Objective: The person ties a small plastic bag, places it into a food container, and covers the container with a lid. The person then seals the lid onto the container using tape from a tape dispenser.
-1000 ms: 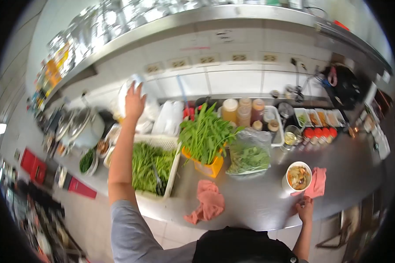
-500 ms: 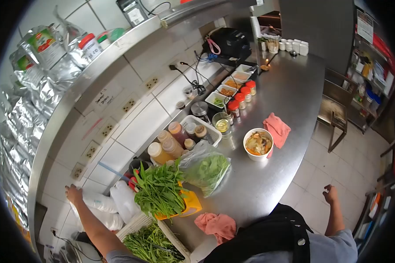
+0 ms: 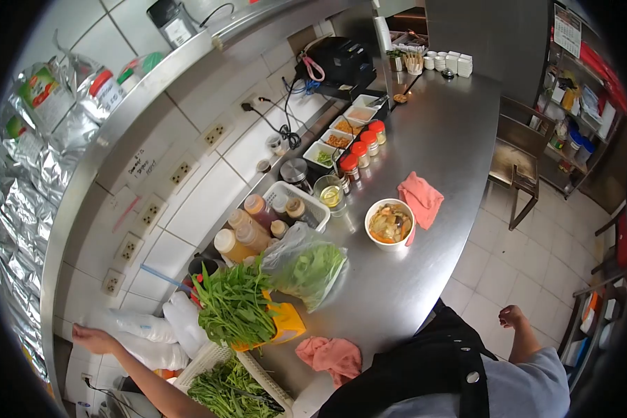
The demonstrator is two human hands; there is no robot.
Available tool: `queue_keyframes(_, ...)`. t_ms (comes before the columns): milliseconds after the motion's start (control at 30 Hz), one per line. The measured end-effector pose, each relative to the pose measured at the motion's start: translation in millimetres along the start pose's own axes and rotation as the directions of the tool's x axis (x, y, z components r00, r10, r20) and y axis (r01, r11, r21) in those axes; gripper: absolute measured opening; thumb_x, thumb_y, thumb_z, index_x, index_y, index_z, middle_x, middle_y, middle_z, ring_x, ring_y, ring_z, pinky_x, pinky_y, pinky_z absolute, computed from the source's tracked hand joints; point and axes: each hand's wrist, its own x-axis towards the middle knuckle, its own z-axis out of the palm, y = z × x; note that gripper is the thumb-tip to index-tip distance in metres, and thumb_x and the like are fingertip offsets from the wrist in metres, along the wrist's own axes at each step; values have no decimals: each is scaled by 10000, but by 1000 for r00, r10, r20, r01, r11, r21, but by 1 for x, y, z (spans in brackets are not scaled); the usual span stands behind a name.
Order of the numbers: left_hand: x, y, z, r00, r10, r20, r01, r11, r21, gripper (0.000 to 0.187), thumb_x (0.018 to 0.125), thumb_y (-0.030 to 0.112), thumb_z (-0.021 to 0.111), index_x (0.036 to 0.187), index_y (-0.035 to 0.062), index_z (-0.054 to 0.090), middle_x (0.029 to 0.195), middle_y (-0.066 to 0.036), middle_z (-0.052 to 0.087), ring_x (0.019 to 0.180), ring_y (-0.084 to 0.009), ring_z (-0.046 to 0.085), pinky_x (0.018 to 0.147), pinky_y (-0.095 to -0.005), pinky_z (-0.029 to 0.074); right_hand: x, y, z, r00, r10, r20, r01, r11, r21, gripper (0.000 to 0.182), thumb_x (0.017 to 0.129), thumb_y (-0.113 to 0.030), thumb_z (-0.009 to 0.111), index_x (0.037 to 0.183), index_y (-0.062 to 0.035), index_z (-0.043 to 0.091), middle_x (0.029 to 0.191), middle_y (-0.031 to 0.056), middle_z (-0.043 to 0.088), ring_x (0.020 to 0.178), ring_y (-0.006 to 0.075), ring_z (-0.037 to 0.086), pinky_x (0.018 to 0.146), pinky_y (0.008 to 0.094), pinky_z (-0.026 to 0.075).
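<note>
Left hand (image 3: 94,339) at white bags (image 3: 155,352) between tiled wall (image 3: 205,209) and crate (image 3: 269,380) of greens (image 3: 224,391), fingers bent inward; cannot tell whether it grips them. Right hand (image 3: 513,317) well apart, beyond counter (image 3: 397,292) edge, fingers loosely curled; whether fully closed, cannot tell. On counter, white bowl (image 3: 389,246) of food (image 3: 391,224) (pink cloth (image 3: 423,200) just beside it) stands upright.

A commercial kitchen: a long steel counter (image 3: 442,132) bears squeeze bottles (image 3: 249,235), red-capped jars (image 3: 359,152), little trays (image 3: 312,153) of toppings and a bowl (image 3: 389,246) of cooked food. Greens (image 3: 233,306) fill a tub (image 3: 288,323) and a crate (image 3: 265,383) at the counter's near end. Behind the counter rise white tiles (image 3: 205,209) with several outlets (image 3: 181,173); above it, a shelf (image 3: 139,97) holds foil pouches (image 3: 24,230). A loaded rack (image 3: 563,175) stands across the floor (image 3: 508,275) from the counter.
</note>
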Motion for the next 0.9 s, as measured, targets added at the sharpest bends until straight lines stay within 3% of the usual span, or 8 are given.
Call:
queue_keyframes(133,-71,50,-120,930,348,117,-305,910,-279,285,991,219,513,1107,-33,580,1024,-190,648,882,-271,635,767,-330,501,44,-21,-6,998,-57,5,57,998,19,130,783,-48,636,905,-5,650,678,109,659,605,186,654,567,341,548)
queue_keyframes(267,-196,152,-285,897,375,233,-304,908,-289,150,923,120,617,924,-22,569,835,-150,577,732,-237,545,679,-353,463,87,-80,-40,854,-483,-193,411,854,-318,180,740,-37,592,897,4,671,700,169,670,641,228,666,605,346,531)
queue_keyframes(433,-355,278,-360,883,-248,398,337,926,-171,297,932,257,612,924,-35,560,845,-179,562,782,-257,518,760,-368,453,86,-237,-110,451,-858,-245,722,512,-465,181,764,3,573,928,-14,647,803,153,666,757,281,661,668,354,518)
queue_keyframes(500,-408,327,-361,680,-466,566,693,660,-290,225,982,192,517,1063,-16,539,1004,-109,563,926,-185,529,846,-281,424,74,-300,-132,389,-903,-184,844,429,-322,158,814,23,566,955,-12,630,860,159,658,798,286,660,684,357,545)
queue_keyframes(567,-432,411,-363,560,-332,759,804,441,-399,242,975,211,511,1096,3,526,1038,-96,561,980,-178,507,889,-311,404,47,-352,-147,313,-948,-59,925,318,-208,157,866,-41,578,1010,3,621,927,166,650,833,264,663,719,353,569)
queue_keyframes(700,-496,485,-340,539,-31,842,717,542,-439,135,934,106,573,1033,28,525,867,0,515,780,-73,468,698,-208,378,-31,-391,-171,56,-956,289,963,127,236,464,805,-122,699,1250,-105,568,1196,132,597,1035,246,606,859,372,516)
queue_keyframes(767,-526,533,-341,439,54,897,777,478,-409,128,929,96,578,1028,33,527,852,8,521,756,-61,471,675,-194,375,-56,-386,-176,-183,-925,332,977,-135,164,632,757,-78,687,1345,-202,489,1406,148,418,1221,330,478,964,410,447)
queue_keyframes(900,-585,603,-349,128,189,974,907,375,-192,111,924,93,585,1018,53,541,840,14,562,706,-40,495,622,-171,395,-41,-373,-195,-298,-891,343,954,-288,82,688,748,-83,696,1373,-250,461,1439,172,355,1241,374,439,1016,419,395)
